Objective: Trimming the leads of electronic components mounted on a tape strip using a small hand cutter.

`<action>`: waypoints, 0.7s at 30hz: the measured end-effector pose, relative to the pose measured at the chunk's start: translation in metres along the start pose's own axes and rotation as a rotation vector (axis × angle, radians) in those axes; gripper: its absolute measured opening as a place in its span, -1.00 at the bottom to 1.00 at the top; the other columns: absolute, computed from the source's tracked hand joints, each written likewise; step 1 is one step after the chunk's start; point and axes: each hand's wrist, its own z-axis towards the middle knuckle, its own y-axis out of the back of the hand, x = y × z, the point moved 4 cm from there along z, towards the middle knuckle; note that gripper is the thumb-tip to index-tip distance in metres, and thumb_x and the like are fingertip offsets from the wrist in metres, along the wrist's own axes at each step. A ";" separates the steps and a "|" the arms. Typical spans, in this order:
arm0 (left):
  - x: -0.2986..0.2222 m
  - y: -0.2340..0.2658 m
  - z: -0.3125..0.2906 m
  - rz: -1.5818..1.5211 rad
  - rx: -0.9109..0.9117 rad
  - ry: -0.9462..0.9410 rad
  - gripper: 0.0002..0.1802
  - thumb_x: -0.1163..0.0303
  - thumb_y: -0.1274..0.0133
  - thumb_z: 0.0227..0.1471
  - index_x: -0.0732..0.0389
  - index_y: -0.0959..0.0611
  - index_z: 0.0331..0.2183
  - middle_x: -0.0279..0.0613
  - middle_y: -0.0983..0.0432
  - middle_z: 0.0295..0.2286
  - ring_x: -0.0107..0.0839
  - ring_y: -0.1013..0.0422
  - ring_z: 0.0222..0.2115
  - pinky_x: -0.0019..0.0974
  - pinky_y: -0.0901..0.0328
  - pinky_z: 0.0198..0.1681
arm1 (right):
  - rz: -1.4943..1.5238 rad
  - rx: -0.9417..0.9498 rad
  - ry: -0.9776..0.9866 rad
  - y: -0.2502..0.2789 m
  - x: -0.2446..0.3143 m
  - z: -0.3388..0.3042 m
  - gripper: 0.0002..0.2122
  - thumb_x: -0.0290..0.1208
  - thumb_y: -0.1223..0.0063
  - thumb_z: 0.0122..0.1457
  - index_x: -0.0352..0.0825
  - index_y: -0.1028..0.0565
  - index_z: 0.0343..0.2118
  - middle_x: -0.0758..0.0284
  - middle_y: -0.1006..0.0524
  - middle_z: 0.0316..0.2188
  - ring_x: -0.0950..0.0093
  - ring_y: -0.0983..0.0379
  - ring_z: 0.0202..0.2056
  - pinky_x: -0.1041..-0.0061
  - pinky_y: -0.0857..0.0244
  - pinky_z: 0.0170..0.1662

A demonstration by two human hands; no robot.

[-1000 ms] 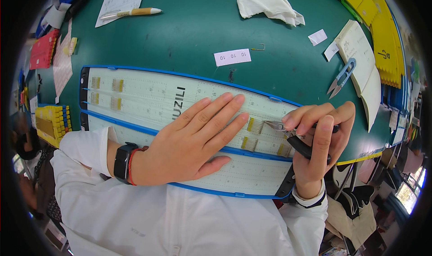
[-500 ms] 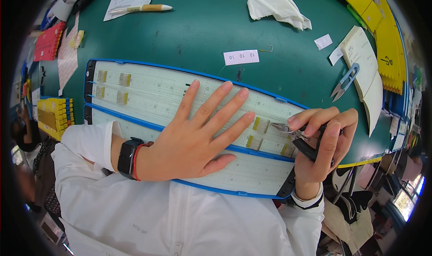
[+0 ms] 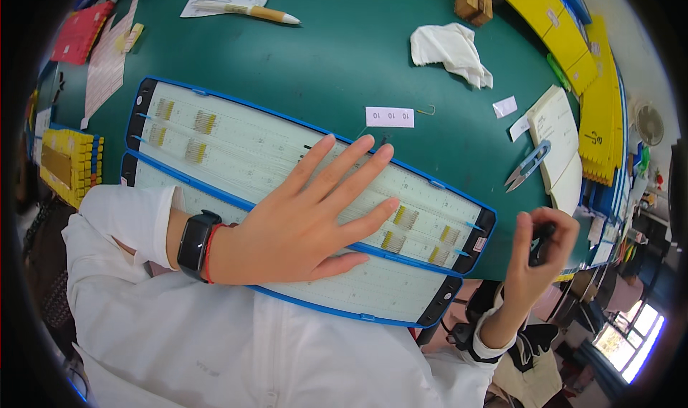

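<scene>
My left hand lies flat, fingers spread, across a long blue-edged case that is unfolded into two pale panels. Fine lines run along its upper panel, between small blue pegs near the ends. Clusters of thin gold-coloured pieces, too small to make out well, sit in rows at the left and at the right. Off the right end of the case, my right hand is raised and curled around black-handled pliers. Its fingers hide most of the pliers, and the jaws do not show.
Beyond the case lie a printed white label strip, a small gold hook and a crumpled white cloth. Blue thread snips rest against an open notebook at right. A pen lies on paper far left; yellow card stacks line the right edge.
My right hand has moved right and away from the case with the pliers, whose jaws were over the right-hand gold clusters. My left hand stays spread on the case. The view has shifted.
</scene>
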 end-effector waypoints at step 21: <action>0.009 -0.006 -0.002 -0.137 -0.232 -0.194 -0.45 0.08 -0.09 -0.04 0.22 -0.46 -0.07 0.39 -0.02 0.12 0.20 0.05 0.20 0.12 0.18 0.26 | -0.304 0.463 0.515 -0.119 0.054 0.075 -0.81 -0.82 0.14 -0.22 -0.35 -0.29 -0.58 0.20 -0.40 -0.54 0.17 -0.37 -0.35 0.32 -0.24 -0.34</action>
